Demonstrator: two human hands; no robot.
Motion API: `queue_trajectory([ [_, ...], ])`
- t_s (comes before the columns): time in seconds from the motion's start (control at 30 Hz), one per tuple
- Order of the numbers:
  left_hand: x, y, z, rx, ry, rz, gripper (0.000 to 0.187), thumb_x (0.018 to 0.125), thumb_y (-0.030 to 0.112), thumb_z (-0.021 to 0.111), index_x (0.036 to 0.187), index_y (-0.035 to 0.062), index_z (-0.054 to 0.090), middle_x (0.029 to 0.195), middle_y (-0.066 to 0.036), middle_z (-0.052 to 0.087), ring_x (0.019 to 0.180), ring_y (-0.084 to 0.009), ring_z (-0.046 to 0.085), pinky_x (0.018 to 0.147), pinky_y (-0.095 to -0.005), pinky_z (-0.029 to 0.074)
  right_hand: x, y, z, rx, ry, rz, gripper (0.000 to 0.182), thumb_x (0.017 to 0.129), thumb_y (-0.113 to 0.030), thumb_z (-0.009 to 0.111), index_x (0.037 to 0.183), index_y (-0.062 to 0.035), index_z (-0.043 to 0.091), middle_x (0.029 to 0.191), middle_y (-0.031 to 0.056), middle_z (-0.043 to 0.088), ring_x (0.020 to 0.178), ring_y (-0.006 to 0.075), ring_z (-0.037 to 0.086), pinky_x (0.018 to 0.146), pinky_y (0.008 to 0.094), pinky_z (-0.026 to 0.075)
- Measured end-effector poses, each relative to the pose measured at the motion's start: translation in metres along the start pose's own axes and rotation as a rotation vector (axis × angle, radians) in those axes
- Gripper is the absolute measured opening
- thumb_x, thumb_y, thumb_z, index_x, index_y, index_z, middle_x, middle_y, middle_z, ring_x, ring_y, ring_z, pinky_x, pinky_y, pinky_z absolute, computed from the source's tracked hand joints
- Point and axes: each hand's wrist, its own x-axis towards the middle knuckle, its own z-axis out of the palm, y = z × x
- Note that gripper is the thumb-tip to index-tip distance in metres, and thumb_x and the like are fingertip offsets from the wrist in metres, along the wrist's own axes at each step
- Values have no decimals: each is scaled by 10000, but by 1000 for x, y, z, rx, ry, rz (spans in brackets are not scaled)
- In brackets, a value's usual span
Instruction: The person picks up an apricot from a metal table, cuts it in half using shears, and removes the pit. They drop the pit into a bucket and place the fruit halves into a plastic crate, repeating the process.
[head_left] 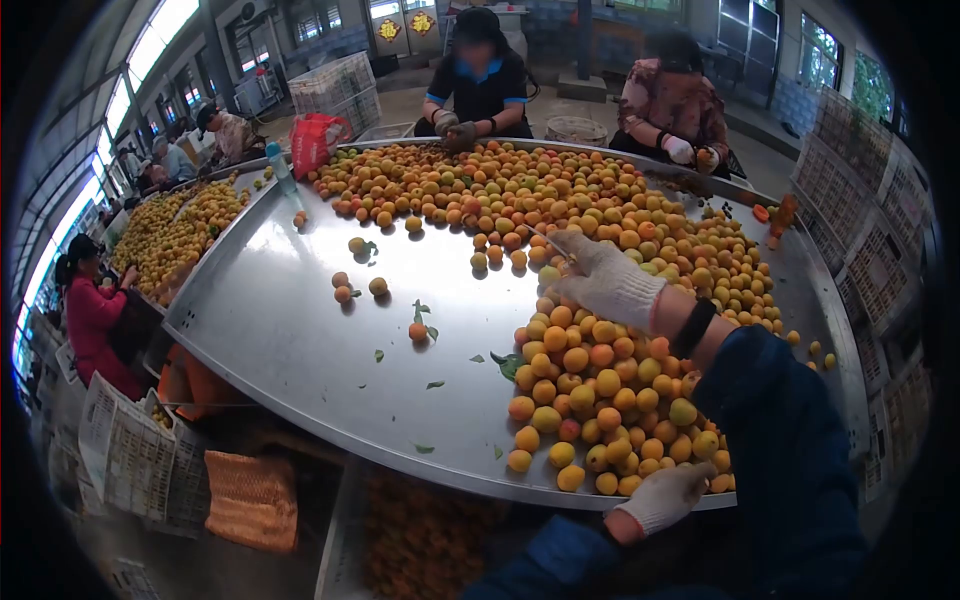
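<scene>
A large heap of orange-yellow apricots [600, 385] covers the right and far parts of the metal table [270, 290]. My right hand [610, 280], in a white knit glove with a black band at the wrist, reaches over the heap. Its fingers are closed on a thin pointed tool [549, 242] that sticks out toward the far left. Low at the table's near edge is my left hand [664, 498], also gloved. Its fingers are curled in beside the nearest apricots, and what they hold is hidden.
Across the table two people [480, 85] [678, 110] sit at the heap. A red bag [318, 143] and a bottle [280, 168] stand at the far left rim. Stacked crates [870, 220] line the right. Crates [125, 450] and a woven basket [252, 500] lie lower left.
</scene>
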Motion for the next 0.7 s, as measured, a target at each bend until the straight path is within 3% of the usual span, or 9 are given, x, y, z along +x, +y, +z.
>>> queue_trajectory([
  [0.1, 0, -4, 3, -53, -25, 63, 216, 989, 266, 423, 983, 98, 558, 874, -156, 650, 854, -366, 634, 754, -464, 483, 15, 8, 5, 45, -20, 48, 709, 867, -211, 633, 1477, -45, 312, 1284, 204, 558, 1105, 261, 585, 968, 341, 457],
  [0.17, 1, -3, 4, -63, -3, 114, 214, 985, 279, 425, 957, 106, 547, 836, -154, 636, 821, -363, 631, 738, -464, 478, 19, 14, 6, 20, -19, 55, 720, 864, -216, 636, 1479, -40, 306, 1287, 204, 557, 1115, 266, 582, 980, 342, 450],
  [0.23, 2, -6, 4, 42, -129, 74, 238, 972, 310, 461, 1082, 125, 562, 882, -145, 664, 834, -350, 647, 746, -442, 496, 24, 15, 9, -28, 60, -56, 643, 864, -217, 615, 1429, -22, 377, 1037, 194, 631, 954, 284, 633, 847, 353, 504],
  [0.37, 2, -8, 9, 24, -96, 100, 203, 975, 282, 439, 992, 113, 550, 869, -148, 656, 844, -353, 645, 741, -457, 485, 28, 10, 16, -49, 128, -113, 606, 894, -211, 585, 1425, -21, 364, 990, 188, 642, 910, 287, 639, 814, 369, 507],
  [0.4, 1, -1, 5, 48, -106, 92, 206, 971, 280, 447, 1027, 115, 557, 889, -147, 665, 849, -354, 650, 746, -452, 490, 27, 3, 14, -45, 136, -113, 606, 894, -211, 585, 1425, -21, 364, 990, 188, 642, 910, 287, 639, 814, 369, 507],
  [0.47, -1, 2, 2, 77, -130, 82, 216, 968, 279, 454, 1061, 117, 563, 909, -146, 674, 854, -355, 655, 750, -447, 495, 21, -13, 11, -106, -51, 8, 658, 896, -218, 582, 1466, -41, 305, 1271, 260, 556, 1156, 363, 568, 1036, 363, 427],
  [0.57, -1, 6, -2, 43, -154, 144, 248, 960, 280, 467, 1091, 109, 591, 921, -155, 680, 842, -360, 662, 767, -444, 502, 31, 3, 27, -137, -63, -33, 628, 915, -197, 549, 1466, -38, 292, 1233, 279, 570, 1131, 382, 579, 1019, 386, 441],
  [0.63, 0, 18, -9, 259, -319, 45, 267, 955, 279, 475, 1032, 78, 633, 916, -175, 678, 839, -358, 663, 789, -449, 503, 26, -8, 24, -163, -49, -34, 617, 924, -201, 547, 1462, -43, 291, 1250, 274, 565, 1104, 370, 601, 986, 399, 467],
  [0.7, 2, 7, -1, 207, -308, 77, 278, 953, 287, 479, 987, 66, 646, 907, -180, 677, 846, -355, 663, 797, -450, 503, 18, -25, 16, -170, -18, -32, 609, 927, -211, 552, 1456, -52, 295, 1236, 267, 576, 1059, 369, 625, 952, 415, 488],
])
